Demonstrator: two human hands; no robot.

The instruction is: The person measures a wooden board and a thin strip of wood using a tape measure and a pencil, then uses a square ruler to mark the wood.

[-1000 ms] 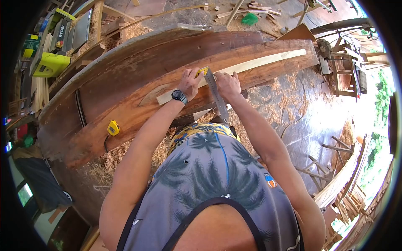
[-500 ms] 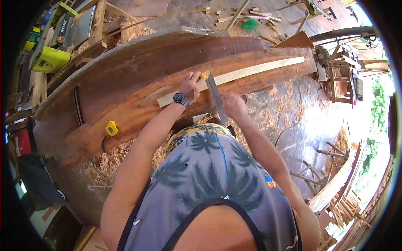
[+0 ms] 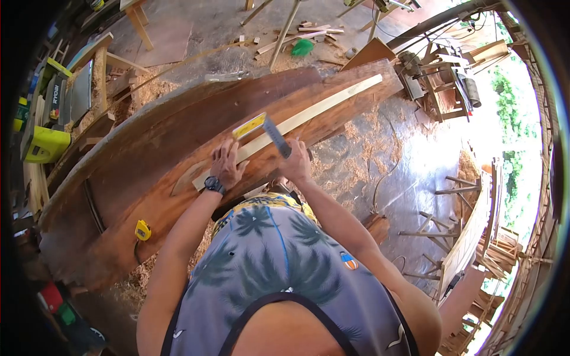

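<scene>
A try square [image 3: 277, 136] with a yellow stock and a grey metal blade lies across a long pale wooden strip [image 3: 325, 107]. That strip rests along a broad reddish-brown plank [image 3: 172, 215]. My right hand [image 3: 297, 162] grips the blade's near end, beside the plank's edge. My left hand [image 3: 227, 164], with a black watch at its wrist, lies with fingers stretched on the strip, left of the square. Its fingertips are close to the yellow stock. Toward the plank's lower left sits a yellow tape measure [image 3: 142, 230].
Beyond the plank runs a long, curved dark wooden piece [image 3: 119, 160]. A green-and-grey Ryobi machine [image 3: 50, 142] stands at the left. Wood offcuts and a green bundle [image 3: 303, 47] lie on the floor ahead. Shavings and wooden stands [image 3: 442, 237] are at the right.
My left hand has left the yellow stock and now lies flat on the strip. The square has turned, its stock showing more fully. The whole view has shifted.
</scene>
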